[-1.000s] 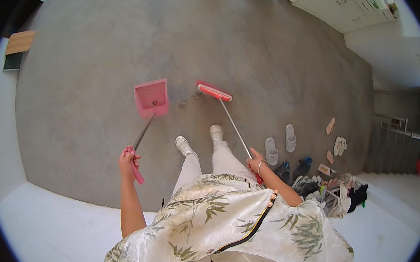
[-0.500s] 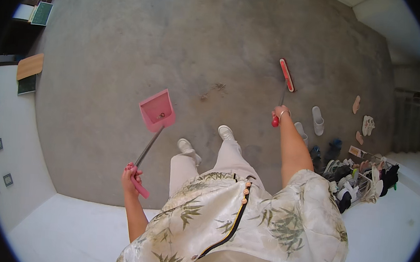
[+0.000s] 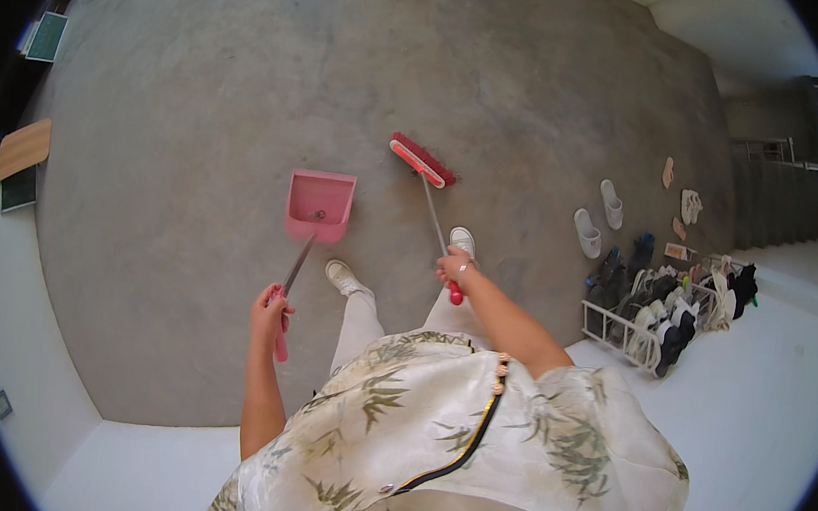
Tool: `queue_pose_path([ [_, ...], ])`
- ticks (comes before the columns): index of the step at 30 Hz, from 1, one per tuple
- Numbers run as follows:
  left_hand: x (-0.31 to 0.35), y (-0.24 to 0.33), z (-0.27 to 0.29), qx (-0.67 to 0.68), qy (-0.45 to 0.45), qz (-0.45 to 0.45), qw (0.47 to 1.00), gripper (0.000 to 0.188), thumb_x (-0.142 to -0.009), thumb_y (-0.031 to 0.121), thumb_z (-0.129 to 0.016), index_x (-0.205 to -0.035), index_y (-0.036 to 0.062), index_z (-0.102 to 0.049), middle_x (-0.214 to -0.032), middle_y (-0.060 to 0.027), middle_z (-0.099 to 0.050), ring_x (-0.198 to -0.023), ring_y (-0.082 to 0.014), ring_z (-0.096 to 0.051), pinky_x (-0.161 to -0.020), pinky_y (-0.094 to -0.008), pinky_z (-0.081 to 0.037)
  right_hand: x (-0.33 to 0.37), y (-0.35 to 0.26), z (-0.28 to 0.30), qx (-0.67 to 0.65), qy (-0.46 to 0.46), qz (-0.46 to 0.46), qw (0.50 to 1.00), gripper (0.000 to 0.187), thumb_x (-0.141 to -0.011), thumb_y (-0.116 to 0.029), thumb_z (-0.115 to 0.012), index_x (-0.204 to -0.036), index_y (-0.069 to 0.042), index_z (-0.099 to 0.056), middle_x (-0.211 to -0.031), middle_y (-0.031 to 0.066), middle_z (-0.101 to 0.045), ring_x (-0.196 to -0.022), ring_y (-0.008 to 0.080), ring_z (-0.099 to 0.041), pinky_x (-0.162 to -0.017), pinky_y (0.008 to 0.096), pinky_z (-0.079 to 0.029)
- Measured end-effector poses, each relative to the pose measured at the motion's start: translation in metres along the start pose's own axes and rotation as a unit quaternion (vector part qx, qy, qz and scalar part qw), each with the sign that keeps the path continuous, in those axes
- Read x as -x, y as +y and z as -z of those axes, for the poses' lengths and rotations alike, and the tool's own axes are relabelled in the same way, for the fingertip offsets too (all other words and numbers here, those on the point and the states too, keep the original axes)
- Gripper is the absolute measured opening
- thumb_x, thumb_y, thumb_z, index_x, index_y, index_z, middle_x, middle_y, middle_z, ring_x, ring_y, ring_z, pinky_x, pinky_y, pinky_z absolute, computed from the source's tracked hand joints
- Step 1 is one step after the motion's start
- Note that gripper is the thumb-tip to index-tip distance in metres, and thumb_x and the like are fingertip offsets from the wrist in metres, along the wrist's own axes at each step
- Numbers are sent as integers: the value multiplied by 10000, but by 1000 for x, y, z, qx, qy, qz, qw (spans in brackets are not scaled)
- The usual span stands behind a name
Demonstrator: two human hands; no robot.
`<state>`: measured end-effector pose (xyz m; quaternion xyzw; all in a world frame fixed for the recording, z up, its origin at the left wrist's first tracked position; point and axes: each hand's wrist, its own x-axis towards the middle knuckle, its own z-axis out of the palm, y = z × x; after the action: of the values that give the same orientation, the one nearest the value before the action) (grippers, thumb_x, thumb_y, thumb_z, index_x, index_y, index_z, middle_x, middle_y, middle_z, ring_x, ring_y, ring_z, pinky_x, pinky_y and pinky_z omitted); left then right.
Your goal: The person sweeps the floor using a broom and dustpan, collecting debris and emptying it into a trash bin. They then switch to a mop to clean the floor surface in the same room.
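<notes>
Dustpan point(image 3: 321, 192) on person's left, apart from broom point(image 3: 420, 162). Few bits point(image 3: 318, 215) inside: gathering judged partly done; remainder on floor point(image 3: 248, 95) unclear. Left hand point(image 3: 271, 310) grips pan handle; right hand point(image 3: 457, 267), broom handle.

Swung red broom head point(image 3: 421, 162) back from well right of pink dustpan point(image 3: 322, 190) to near its far right corner. Drew right hand point(image 3: 455, 265) closer to dustpan. Turned dustpan straighter.
</notes>
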<state>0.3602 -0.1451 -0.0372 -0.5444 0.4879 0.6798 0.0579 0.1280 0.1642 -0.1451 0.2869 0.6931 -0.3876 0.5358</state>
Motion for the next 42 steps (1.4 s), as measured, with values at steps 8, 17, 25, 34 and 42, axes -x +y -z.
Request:
queue_pose_path([
  [8,-13,-2,54,-41,-51,4,998,338,-705,71,-489,-1042,52,-510,-609,-52,-541,-371,-87,-425,-342,-217,-328,73,53,11,-62,108,27,992,532,-792,-83,-479,-1290,-148,-303,-601,53,-487,-419,97,-415,-334,249,-359],
  [17,5,-5,64,-59,-35,14,998,360,-709,74,-494,-1069,55,-513,-612,-64,-556,-377,-97,-439,-344,-229,-347,-44,45,-26,-231,68,-45,970,57,-778,-38,-449,-799,-66,-404,-584,69,-461,-435,136,-419,-340,265,-354],
  [25,-14,5,50,-61,-43,-28,997,271,-728,100,-484,-991,55,-532,-604,-69,-556,-378,-93,-435,-341,-223,-342,10,59,-5,-268,2,52,962,324,-769,-42,-482,-1081,-84,-406,-642,101,-503,-421,134,-423,-322,270,-336],
  [34,-32,10,68,-54,-34,-82,995,328,-723,94,-489,-1047,44,-511,-610,-71,-558,-380,-89,-436,-335,-218,-336,-59,-4,48,-194,136,74,969,393,-749,-34,-430,-1140,-69,-407,-570,93,-485,-438,155,-466,-355,301,-373],
  [42,-81,79,130,-134,-90,-43,986,400,-709,77,-495,-1107,39,-493,-643,-77,-568,-370,-91,-428,-332,-224,-335,-88,-3,-151,-19,149,44,988,476,-755,-61,-482,-1219,-100,-381,-614,116,-527,-449,178,-482,-377,300,-394],
])
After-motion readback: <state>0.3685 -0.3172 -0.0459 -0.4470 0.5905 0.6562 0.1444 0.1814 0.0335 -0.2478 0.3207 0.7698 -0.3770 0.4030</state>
